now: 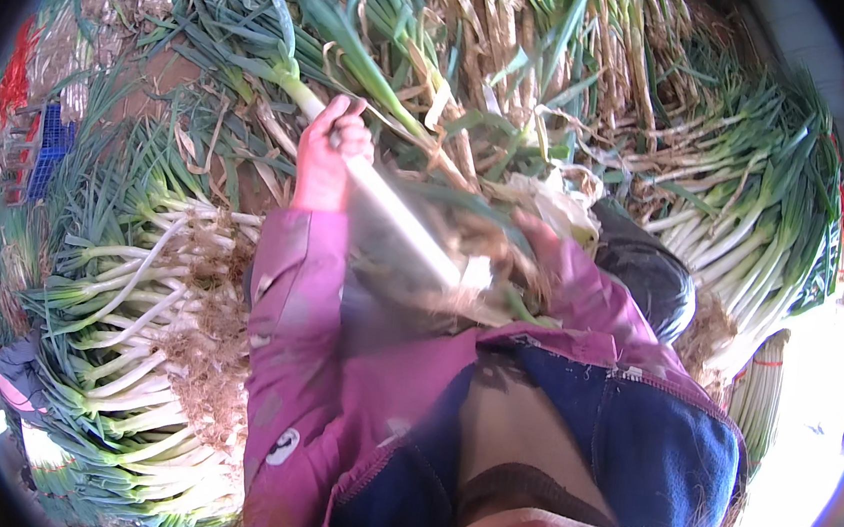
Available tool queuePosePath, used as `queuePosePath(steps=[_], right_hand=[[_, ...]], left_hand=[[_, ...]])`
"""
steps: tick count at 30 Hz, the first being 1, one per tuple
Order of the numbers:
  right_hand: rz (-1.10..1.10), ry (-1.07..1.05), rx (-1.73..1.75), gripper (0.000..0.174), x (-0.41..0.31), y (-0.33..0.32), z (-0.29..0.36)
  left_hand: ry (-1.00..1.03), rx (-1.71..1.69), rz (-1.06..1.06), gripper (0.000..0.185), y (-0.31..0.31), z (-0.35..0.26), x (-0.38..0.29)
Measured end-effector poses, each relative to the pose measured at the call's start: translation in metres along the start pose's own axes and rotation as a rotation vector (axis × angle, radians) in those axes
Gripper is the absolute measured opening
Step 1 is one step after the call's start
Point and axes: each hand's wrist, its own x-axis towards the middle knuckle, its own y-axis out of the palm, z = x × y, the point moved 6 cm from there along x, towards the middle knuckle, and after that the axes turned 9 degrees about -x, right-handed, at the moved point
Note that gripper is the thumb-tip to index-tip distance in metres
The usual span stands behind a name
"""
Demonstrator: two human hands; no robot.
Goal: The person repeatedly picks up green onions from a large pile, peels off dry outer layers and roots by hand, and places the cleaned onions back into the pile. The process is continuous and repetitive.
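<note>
My left hand (336,143) is closed around the pale stem of a large green onion (407,221). The stalk slants across my lap, leaves up and to the left, root end down and to the right, blurred there. On the right, my right hand (537,236) is blurred beside loose dry outer leaves (494,251); whether its fingers hold anything is hidden. Untrimmed green onions (501,44) with brown, papery skins lie heaped in front of me. Pale-stemmed onions (134,374) with hairy roots are piled at my left.
Another pile of white-stemmed onions (742,224) stands at my right, near my dark-clad knee (644,268). A tied bundle (755,398) is behind it. A blue plastic crate (52,148) and red netting (17,70) are far left. Part of another person (19,371) shows at lower left.
</note>
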Motion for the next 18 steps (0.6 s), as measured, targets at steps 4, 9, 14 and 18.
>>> queuePosePath(steps=[4,9,14,18], right_hand=[[-0.082,0.011,-0.213,0.04,0.016,0.006,-0.009],[-0.177,-0.354,-0.712,0.053,-0.057,0.014,0.018],[-0.227,-0.452,-1.14,0.062,-0.103,0.013,0.004],[-0.066,-0.409,-0.845,0.065,-0.095,-0.006,-0.021]], left_hand=[[0.269,0.242,-0.3,0.019,-0.03,-0.01,0.019],[0.448,0.298,-0.376,0.022,-0.036,-0.021,0.015],[0.18,0.141,-0.137,0.031,-0.022,-0.004,0.016],[0.188,0.169,-0.157,0.028,-0.02,0.007,0.012]])
